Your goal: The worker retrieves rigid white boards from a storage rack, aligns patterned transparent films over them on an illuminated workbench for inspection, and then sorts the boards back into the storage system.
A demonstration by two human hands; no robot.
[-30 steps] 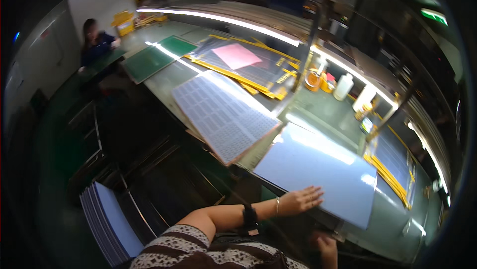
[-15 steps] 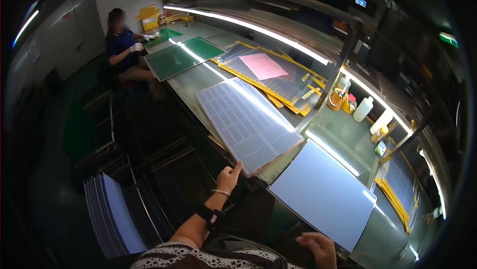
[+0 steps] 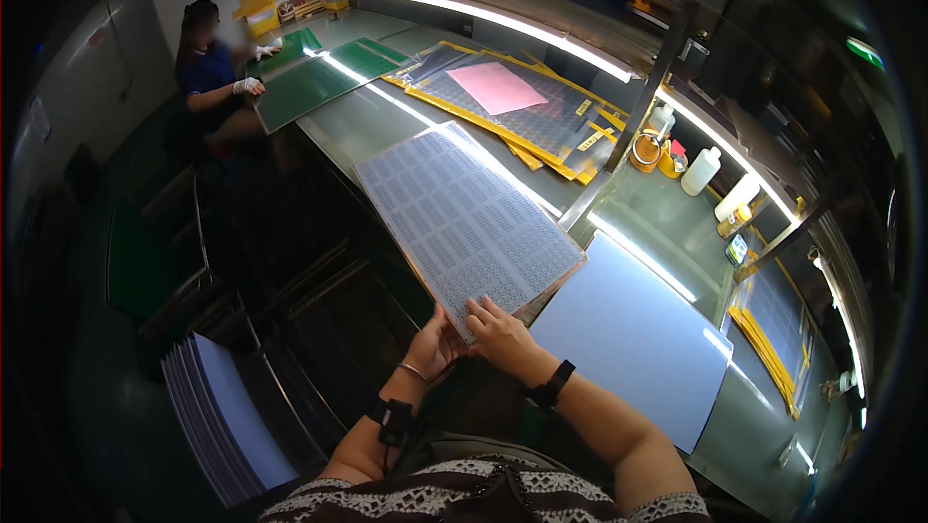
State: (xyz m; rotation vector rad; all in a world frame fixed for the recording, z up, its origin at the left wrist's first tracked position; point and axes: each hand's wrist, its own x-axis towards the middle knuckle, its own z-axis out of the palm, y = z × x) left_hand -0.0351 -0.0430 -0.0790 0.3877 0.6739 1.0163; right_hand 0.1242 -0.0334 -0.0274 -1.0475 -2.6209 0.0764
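Hands meet at the near corner of a large grey patterned panel, a thin sheet printed with rows of small grid blocks. The left hand sits under and against the panel's near edge with the thumb up along it, while the right hand lies just beside it, fingers spread flat on the panel's top surface; the two hands are almost touching and both press on the same corner. The panel stretches away from the hands across the long green table, and its near corner juts past the table's front edge.

Just right of the right hand lies a plain pale blue sheet, flat on the table. Beyond the far end of the panel rests a dark board framed in yellow strips with a pink sheet on top. To the right of that stand white bottles. Down to the left of the left hand, a stack of pale sheets stands on edge in a rack. Far off to the left, another person in white gloves works over green boards.
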